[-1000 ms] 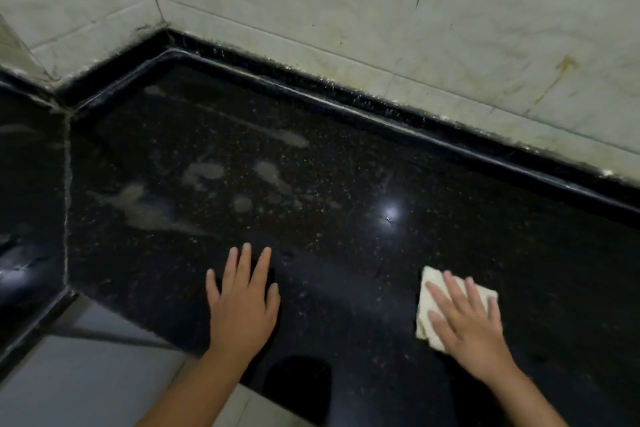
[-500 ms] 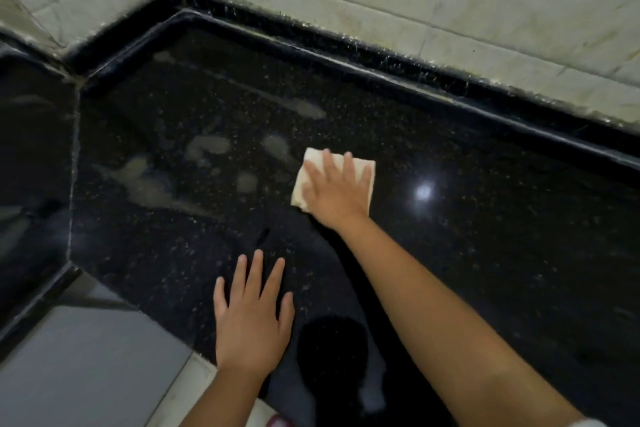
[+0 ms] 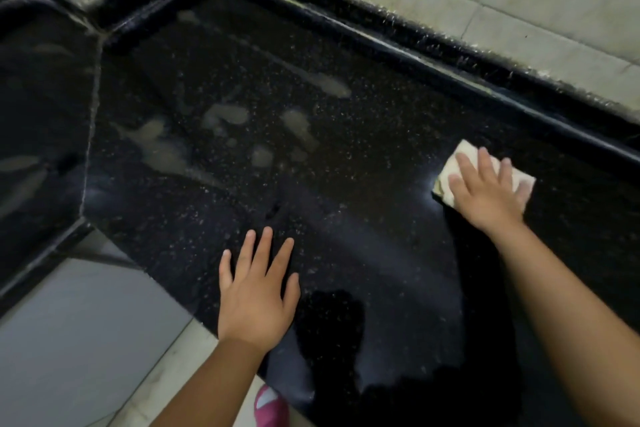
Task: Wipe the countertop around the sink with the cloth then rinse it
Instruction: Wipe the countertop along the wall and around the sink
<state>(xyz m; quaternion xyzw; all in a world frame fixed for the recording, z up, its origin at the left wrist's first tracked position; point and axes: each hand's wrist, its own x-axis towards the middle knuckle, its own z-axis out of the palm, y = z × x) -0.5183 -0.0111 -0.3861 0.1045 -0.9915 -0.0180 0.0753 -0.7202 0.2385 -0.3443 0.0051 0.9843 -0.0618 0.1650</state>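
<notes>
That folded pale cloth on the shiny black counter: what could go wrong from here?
1. The right hand presses the folded pale cloth far from the cloudy grey smears, so they may be missed.
2. The black speckled stone countertop looks wet and glossy; the flat left hand near its front edge might slip.
3. Grime along the raised back rim may escape a flat wipe.

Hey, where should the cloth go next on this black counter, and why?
Probably sweep the right hand, pressing the folded pale cloth, leftward toward the pale smears on the black speckled stone countertop; they lie unwiped beyond the flat left hand.
</notes>
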